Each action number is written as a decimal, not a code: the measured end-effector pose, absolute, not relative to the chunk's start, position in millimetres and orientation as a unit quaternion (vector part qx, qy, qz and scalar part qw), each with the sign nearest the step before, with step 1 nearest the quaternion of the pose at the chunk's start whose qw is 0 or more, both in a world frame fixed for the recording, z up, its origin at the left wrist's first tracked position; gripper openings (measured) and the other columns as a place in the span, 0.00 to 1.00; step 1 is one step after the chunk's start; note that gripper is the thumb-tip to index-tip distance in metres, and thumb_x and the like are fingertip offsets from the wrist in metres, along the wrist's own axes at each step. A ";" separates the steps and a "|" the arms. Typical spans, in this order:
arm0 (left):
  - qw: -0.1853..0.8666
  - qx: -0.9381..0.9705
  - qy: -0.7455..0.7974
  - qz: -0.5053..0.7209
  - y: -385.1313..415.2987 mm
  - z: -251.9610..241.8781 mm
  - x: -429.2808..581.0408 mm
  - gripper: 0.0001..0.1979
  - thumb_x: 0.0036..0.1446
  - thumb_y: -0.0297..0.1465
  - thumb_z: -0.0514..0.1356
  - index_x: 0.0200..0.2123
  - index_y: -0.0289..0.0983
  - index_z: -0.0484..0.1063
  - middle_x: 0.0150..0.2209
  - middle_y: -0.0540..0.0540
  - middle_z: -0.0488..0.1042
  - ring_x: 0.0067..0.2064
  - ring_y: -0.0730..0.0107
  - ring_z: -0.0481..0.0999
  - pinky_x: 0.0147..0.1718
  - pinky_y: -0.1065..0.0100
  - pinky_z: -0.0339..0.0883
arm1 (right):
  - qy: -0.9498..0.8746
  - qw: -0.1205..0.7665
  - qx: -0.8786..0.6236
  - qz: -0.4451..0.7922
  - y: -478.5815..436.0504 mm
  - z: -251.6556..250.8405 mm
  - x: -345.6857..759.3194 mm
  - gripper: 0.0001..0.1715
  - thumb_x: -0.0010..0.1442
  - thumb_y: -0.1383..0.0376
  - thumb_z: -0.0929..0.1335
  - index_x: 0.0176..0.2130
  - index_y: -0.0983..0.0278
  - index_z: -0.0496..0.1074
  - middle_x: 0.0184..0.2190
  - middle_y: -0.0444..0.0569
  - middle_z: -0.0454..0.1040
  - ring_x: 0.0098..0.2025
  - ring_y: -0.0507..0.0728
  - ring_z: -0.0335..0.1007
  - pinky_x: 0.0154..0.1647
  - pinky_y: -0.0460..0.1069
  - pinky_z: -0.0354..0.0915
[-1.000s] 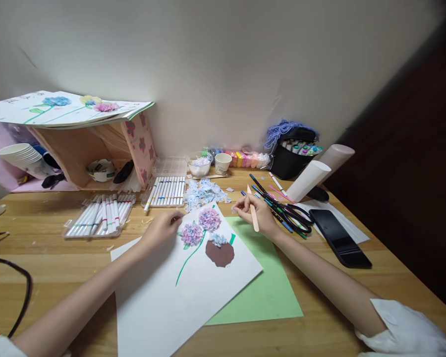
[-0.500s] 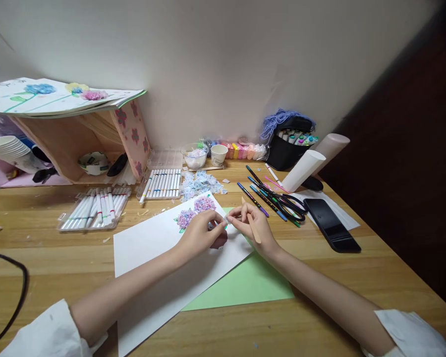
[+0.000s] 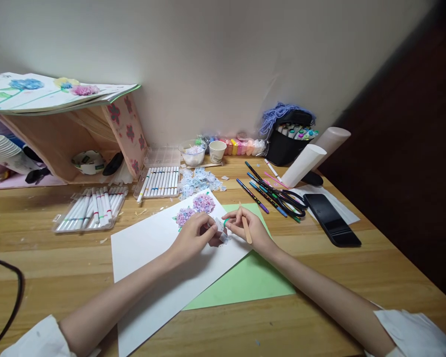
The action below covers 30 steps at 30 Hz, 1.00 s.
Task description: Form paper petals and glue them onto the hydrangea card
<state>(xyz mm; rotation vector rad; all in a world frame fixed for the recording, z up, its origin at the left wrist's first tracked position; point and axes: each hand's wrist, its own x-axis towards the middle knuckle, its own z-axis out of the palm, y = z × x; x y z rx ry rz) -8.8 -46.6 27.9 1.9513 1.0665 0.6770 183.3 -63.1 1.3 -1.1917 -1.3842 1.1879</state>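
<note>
A white sheet of paper [image 3: 148, 277] lies at a slant, bearing pink and purple flower clusters [image 3: 203, 203] with green leaves. My left hand [image 3: 193, 235] rests over the sheet, thumb and forefinger closed together; what they pinch is hidden. Pale bluish paper scraps [image 3: 222, 233] lie between my two hands, beside a green leaf mark. A flat wooden craft stick [image 3: 247, 229] is tucked in the fingers of my right hand [image 3: 254, 228], whose thumb and forefinger reach towards the scraps. Beneath the white sheet is a green sheet [image 3: 245, 282].
Torn blue paper bits [image 3: 198, 183] are heaped behind the sheet, near a glass bowl [image 3: 192, 154] and a paper cup [image 3: 217, 151]. Marker cases [image 3: 89, 210] stand left. Scissors [image 3: 293, 202], pens [image 3: 251, 196] and a phone [image 3: 331, 218] lie right.
My hands have drawn apart a little, uncovering the pale scraps and the green mark between them. The view has shifted slightly.
</note>
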 end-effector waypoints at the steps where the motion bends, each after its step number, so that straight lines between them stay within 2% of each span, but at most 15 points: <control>1: 0.387 0.778 0.417 0.267 -46.8 27.4 -9.7 0.13 0.61 0.36 0.51 0.27 0.37 0.67 0.30 0.47 0.72 0.37 0.65 0.68 0.39 0.63 0.60 | -0.579 0.456 -0.490 0.466 -63.5 0.7 184.6 0.19 0.51 0.60 0.72 0.25 0.61 0.56 0.38 0.52 0.75 0.36 0.55 0.72 0.39 0.52 0.66; 4: 0.349 0.801 0.406 0.268 -47.6 25.5 -12.8 0.15 0.63 0.36 0.49 0.26 0.37 0.66 0.31 0.46 0.71 0.38 0.65 0.67 0.41 0.61 0.59 | -0.623 0.427 -0.496 0.428 -66.8 0.1 188.1 0.18 0.50 0.62 0.72 0.25 0.61 0.57 0.34 0.49 0.74 0.39 0.57 0.72 0.41 0.52 0.65; 8: 0.291 0.836 0.379 0.270 -49.7 21.9 -15.4 0.13 0.63 0.34 0.49 0.27 0.37 0.66 0.32 0.46 0.69 0.37 0.65 0.65 0.39 0.62 0.60 | -0.665 0.375 -0.490 0.420 -72.8 -0.9 190.3 0.18 0.49 0.63 0.71 0.25 0.61 0.56 0.32 0.47 0.73 0.36 0.56 0.71 0.37 0.51 0.65; 13: 0.240 0.862 0.363 0.261 -51.0 18.5 -15.8 0.10 0.60 0.31 0.51 0.30 0.37 0.69 0.35 0.45 0.68 0.38 0.65 0.65 0.38 0.63 0.59 | -0.684 0.374 -0.483 0.399 -74.3 0.5 191.5 0.14 0.53 0.67 0.68 0.24 0.61 0.56 0.29 0.46 0.72 0.33 0.55 0.70 0.35 0.49 0.63; 17: 0.243 0.863 0.355 0.265 -51.0 18.9 -18.0 0.09 0.59 0.31 0.52 0.29 0.37 0.69 0.35 0.45 0.69 0.38 0.65 0.65 0.38 0.62 0.58 | -0.668 0.385 -0.479 0.420 -72.3 1.5 193.6 0.15 0.53 0.66 0.68 0.24 0.61 0.56 0.29 0.46 0.72 0.33 0.55 0.70 0.35 0.49 0.63; 24: 0.265 0.915 0.220 0.208 -52.7 21.4 -19.7 0.06 0.54 0.29 0.52 0.28 0.38 0.67 0.36 0.45 0.72 0.38 0.65 0.65 0.39 0.62 0.58 | -0.702 0.345 -0.477 0.401 -72.5 1.5 194.9 0.16 0.50 0.67 0.70 0.25 0.61 0.57 0.32 0.47 0.73 0.35 0.55 0.69 0.37 0.50 0.63; 30: 0.228 0.925 0.248 0.178 -52.1 20.8 -17.4 0.05 0.50 0.28 0.53 0.24 0.38 0.66 0.33 0.46 0.70 0.36 0.65 0.64 0.37 0.61 0.56 | -0.700 0.354 -0.470 0.406 -71.8 2.0 196.9 0.15 0.50 0.67 0.70 0.25 0.61 0.57 0.31 0.47 0.73 0.35 0.55 0.69 0.37 0.50 0.63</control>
